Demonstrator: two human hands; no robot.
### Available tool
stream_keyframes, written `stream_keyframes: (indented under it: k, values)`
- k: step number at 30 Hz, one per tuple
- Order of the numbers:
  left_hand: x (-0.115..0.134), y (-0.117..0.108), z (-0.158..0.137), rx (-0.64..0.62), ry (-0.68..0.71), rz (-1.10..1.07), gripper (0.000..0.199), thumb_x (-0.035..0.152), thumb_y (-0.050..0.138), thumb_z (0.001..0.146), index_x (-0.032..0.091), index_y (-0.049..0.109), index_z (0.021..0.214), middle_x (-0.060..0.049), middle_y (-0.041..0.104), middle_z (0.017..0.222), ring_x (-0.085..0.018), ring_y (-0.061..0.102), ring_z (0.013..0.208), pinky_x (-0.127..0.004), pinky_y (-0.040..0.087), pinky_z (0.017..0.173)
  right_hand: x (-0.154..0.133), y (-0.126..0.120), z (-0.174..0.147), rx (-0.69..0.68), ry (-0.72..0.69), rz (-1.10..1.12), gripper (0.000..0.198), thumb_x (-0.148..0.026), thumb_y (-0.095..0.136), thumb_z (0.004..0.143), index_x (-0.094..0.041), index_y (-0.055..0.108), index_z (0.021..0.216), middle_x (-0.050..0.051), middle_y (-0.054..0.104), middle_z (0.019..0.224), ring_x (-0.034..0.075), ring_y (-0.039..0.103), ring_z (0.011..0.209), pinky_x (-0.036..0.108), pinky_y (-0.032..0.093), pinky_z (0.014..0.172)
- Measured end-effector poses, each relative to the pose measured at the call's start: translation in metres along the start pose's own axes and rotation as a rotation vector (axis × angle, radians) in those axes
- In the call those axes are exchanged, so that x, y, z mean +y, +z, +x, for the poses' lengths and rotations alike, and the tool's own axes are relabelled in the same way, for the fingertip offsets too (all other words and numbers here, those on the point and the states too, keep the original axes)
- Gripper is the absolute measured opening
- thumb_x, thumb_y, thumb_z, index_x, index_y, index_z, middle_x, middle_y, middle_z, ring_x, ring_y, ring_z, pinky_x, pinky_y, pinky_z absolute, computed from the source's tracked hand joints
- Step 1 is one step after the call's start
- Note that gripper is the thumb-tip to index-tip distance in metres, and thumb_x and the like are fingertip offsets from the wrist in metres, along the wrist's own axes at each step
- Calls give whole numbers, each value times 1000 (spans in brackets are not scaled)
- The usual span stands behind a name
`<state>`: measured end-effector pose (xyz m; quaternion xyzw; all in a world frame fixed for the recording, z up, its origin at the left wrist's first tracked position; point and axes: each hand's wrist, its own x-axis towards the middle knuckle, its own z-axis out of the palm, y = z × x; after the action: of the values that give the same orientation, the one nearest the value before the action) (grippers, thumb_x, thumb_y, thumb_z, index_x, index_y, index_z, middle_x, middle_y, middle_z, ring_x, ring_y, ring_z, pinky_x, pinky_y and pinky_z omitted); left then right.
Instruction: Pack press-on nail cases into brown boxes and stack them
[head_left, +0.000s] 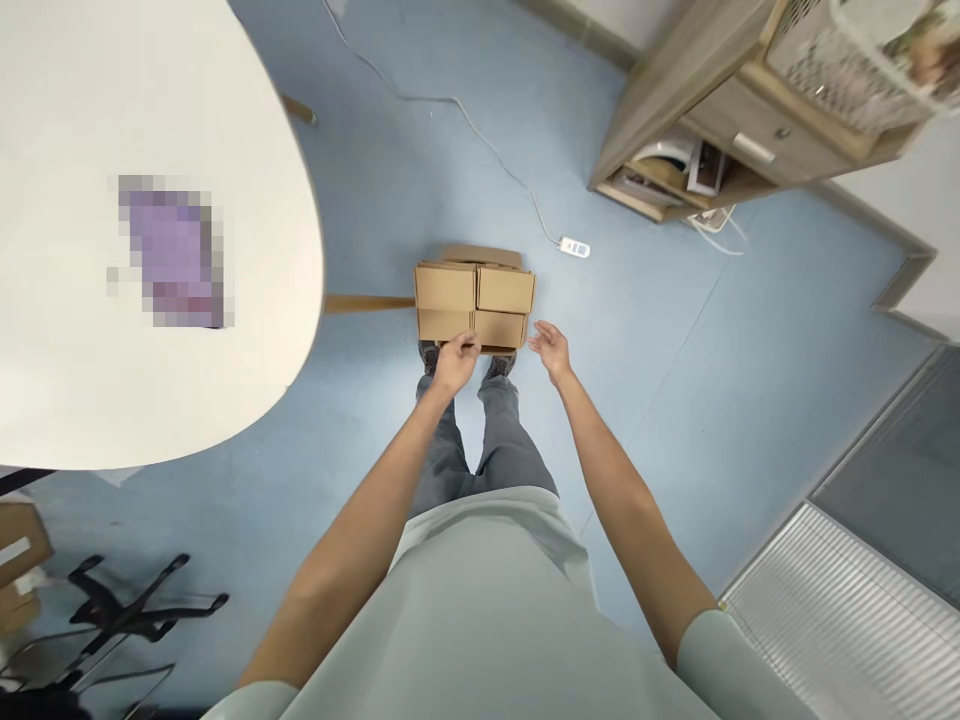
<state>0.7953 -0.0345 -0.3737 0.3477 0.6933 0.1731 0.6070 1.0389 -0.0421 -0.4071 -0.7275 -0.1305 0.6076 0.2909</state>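
A brown cardboard box (444, 287) with its top split into several panels rests on the floor in front of my shoes. A raised flap (480, 256) shows along its far side. My left hand (457, 362) is at the near left edge of the box, its fingers loosely bent and a small gap before the thumb. Whether it touches the cardboard I cannot tell. Just off the right side, my right hand (551, 350) is open, fingers spread and curved towards the box. Nothing shows in it.
A white round-edged table (247, 400) stands on the left, one wooden leg (367, 302) reaching the box. A white power strip (574, 247) and its cable lie beyond. A wooden cabinet (675, 90) is at upper right, a black chair base (124, 610) at lower left.
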Motion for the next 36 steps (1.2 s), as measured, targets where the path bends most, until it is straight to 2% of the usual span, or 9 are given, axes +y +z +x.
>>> stream_keyframes:
  k: [4,9,13,16,20,24,31,36]
  values:
    - [45,-10,-56,-13,-7,-81,43,34,72,90,13,80,128,-19,80,141,-34,76,131,-54,54,124,-28,-6,-66,-61,-74,-23,43,-47,81,89,-22,73,123,20,76,147,24,84,100,49,68,102]
    - [92,-33,-123,-62,115,-156,49,43,73,93,14,78,132,-21,79,142,-37,75,135,-56,55,123,-61,-5,-143,-99,-212,-42,48,-55,86,83,-22,74,116,18,84,130,25,83,97,46,68,96]
    - [119,-68,-171,-72,203,-175,55,55,75,94,18,79,134,-18,78,145,-36,77,132,-54,57,123,-88,10,-198,-103,-314,-45,56,-63,87,81,-22,75,116,17,85,124,26,83,97,45,67,94]
    - [128,-103,-204,-71,268,-214,60,61,76,92,18,79,134,-17,79,145,-36,79,129,-54,58,122,-109,32,-238,-94,-392,-58,60,-68,84,82,-21,74,118,17,85,123,27,83,100,45,67,96]
    - [123,-162,-242,-66,349,-280,66,68,77,90,19,80,133,-16,79,144,-35,79,127,-55,59,121,-128,77,-290,-93,-526,-78,60,-71,81,86,-22,75,120,17,85,126,27,83,104,45,67,98]
    - [104,-233,-274,-35,401,-349,72,73,78,89,17,80,135,-17,80,141,-36,80,125,-56,60,119,-135,138,-340,-128,-617,-93,57,-68,80,90,-22,75,122,16,85,126,27,83,106,44,66,99]
    - [59,-363,-331,124,455,-447,67,71,75,95,19,80,137,-16,79,144,-36,79,128,-53,60,118,-122,261,-420,-235,-691,-172,53,-67,79,92,-24,77,123,15,85,126,27,83,107,47,66,101]
    - [30,-443,-368,261,475,-557,56,60,74,98,21,81,136,-15,79,144,-35,79,127,-53,59,118,-112,348,-468,-378,-704,-274,48,-64,78,95,-25,78,122,14,85,127,28,83,108,48,66,101]
